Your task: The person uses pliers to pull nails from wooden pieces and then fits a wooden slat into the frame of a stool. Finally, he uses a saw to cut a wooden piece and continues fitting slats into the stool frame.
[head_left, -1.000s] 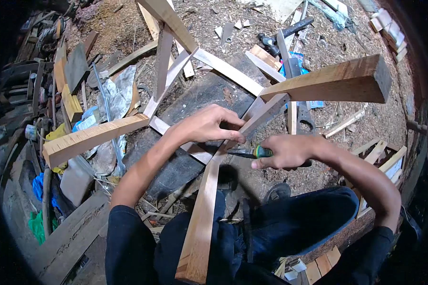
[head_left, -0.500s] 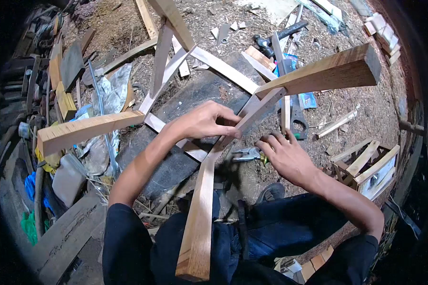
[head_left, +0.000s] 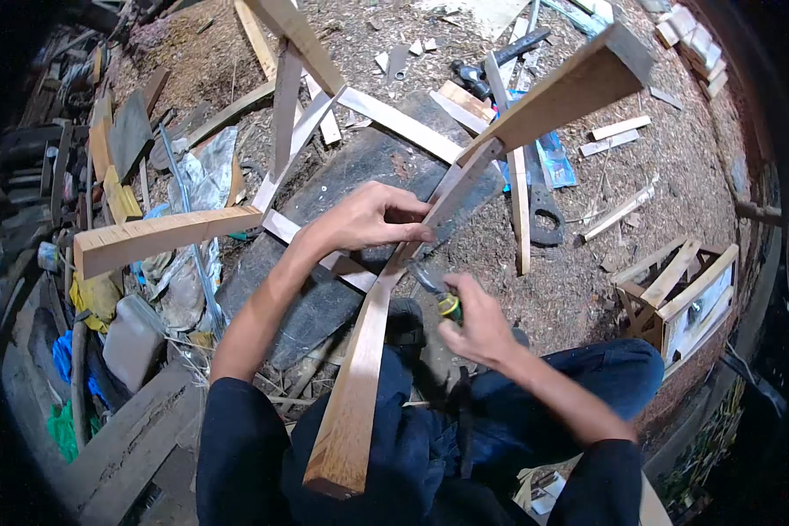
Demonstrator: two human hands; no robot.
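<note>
A wooden frame (head_left: pixel 408 130) with several splayed legs stands partly over a dark board (head_left: pixel 304 320). My left hand (head_left: pixel 373 217) pinches the frame's right-hand rail between thumb and fingers, near the middle of the view. Just right of the near leg (head_left: pixel 359 386), my right hand (head_left: pixel 480 323) is closed around the green and black handle of pliers (head_left: pixel 448 303). The metal jaws point up and left, close below the rail; whether they touch it I cannot tell.
At the right lies a small slatted wooden crate (head_left: pixel 675 298). A handsaw (head_left: pixel 545 219), a hammer (head_left: pixel 472 79) and wood offcuts lie on the shavings beyond the frame. Scrap, cloths and a plastic container (head_left: pixel 133 340) crowd the left side.
My right hand has closed on the pliers and lifted them toward the rail. My left hand keeps its pinch. The frame appears slightly lower and farther left, its right leg more so.
</note>
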